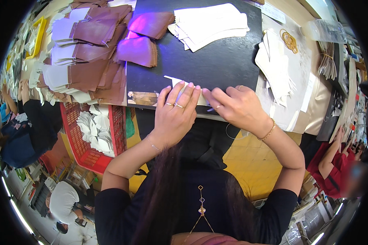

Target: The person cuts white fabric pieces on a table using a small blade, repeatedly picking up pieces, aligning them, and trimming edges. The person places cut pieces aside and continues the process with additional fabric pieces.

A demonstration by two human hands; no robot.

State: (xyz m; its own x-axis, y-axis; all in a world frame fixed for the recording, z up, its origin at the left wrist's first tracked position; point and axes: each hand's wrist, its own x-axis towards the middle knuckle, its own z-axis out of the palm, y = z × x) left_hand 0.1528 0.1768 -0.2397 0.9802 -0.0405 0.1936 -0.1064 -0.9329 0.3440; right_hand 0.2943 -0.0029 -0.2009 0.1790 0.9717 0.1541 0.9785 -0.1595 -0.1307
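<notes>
A white flat cut piece [175, 81] lies near the front edge of a black work board [204, 61], mostly covered by my fingers. My left hand [176, 114] rests on it, fingers stretched out and pressing it to the board. Beside it, at the piece's right end, my right hand [237, 107] has its fingers curled in a pinch; what sits between them is hidden. A small bluish bit shows under the right fingers. Farther back on the board are a stack of white pieces [212, 26] and two stacks of brown pieces [137, 52], lit purple.
Overlapping rows of brown and white pieces [88, 69] cover the left side. A red crate [118, 130] with white scraps stands below them. White pieces [274, 67], rubber bands [289, 41] and a clear plastic bag [325, 30] lie at right. Other people sit on both sides.
</notes>
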